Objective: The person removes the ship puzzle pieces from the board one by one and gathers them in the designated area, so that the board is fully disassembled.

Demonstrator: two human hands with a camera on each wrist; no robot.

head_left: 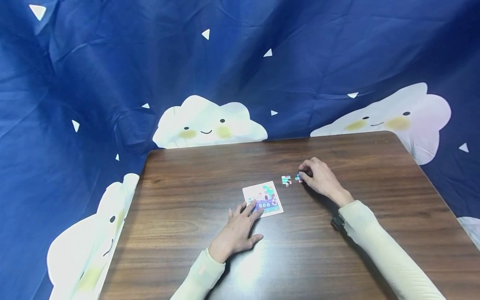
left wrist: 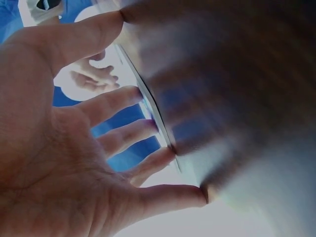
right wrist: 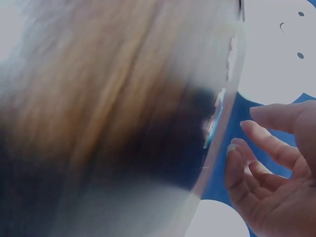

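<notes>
Puzzle piece on the desk, right by the thumb of the right hand and partly hidden by it; fingers loosely bent, thumb set apart from them, nothing seen gripped between; cannot tell whether touching the piece. Just to the left, second puzzle piece, separate and flat on the wood. Farther left and nearer the person, puzzle board with white border and colourful picture, turned slightly askew. Over its lower left part, left hand, fingers spread, tips at the board, thumb off to its side. Past the far edge, blue cloth with smiling white clouds and small white triangles.
</notes>
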